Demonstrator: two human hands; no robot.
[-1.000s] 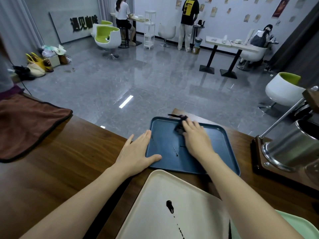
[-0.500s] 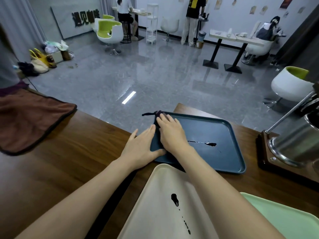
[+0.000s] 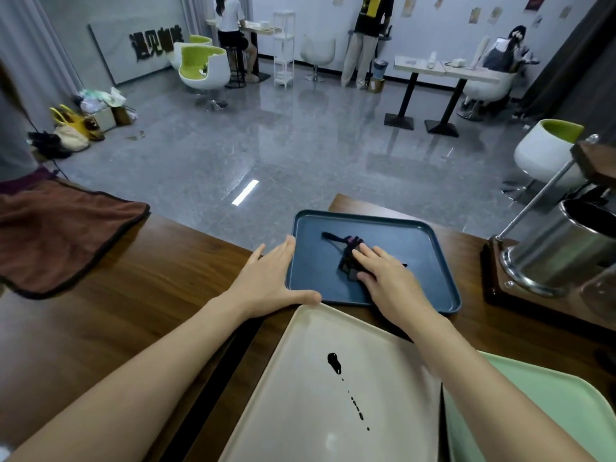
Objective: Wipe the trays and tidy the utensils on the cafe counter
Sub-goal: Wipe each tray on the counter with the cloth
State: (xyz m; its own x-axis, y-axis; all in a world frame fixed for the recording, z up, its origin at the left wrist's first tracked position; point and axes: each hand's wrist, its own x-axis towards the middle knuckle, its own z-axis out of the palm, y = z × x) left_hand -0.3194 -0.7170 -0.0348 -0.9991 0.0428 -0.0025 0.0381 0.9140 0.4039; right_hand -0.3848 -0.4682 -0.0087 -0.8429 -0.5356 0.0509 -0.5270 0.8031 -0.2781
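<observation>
Here on the surface (image 3: pixel 133 311): dark brown wood, carrying three trays, a towel and a metal stand.
Blue tray (image 3: pixel 416 228): lies flat toward the far edge of the surface, its near rim just beside the far corner of the cream tray.
Cloth (image 3: pixel 345 251): small, dark and crumpled, on the blue tray's floor left of its middle; one strand trails toward the far-left corner.
Right grip (image 3: pixel 386 278): palm down on the cloth, fingers straight and close together, pressing it against the tray; the cloth's far end sticks out past the fingertips.
Left grip (image 3: pixel 270 278): spread flat, fingers along the blue tray's left rim, thumb laid along its near-left corner.
Cream tray (image 3: pixel 293 411): nearest me, set at an angle, passing under the right forearm.
Spill (image 3: pixel 334 361): a black blot with a dotted trail running toward the near edge, about mid-tray on the cream one.
Green tray (image 3: pixel 533 411): near right, close against the cream tray; overlapping or only beside, I cannot tell.
Brown towel (image 3: pixel 56 235): far left, spread on the surface.
Steel canister (image 3: pixel 560 248): at the right, held in a metal ring on a wooden base (image 3: pixel 493 285), well apart from both hands.
</observation>
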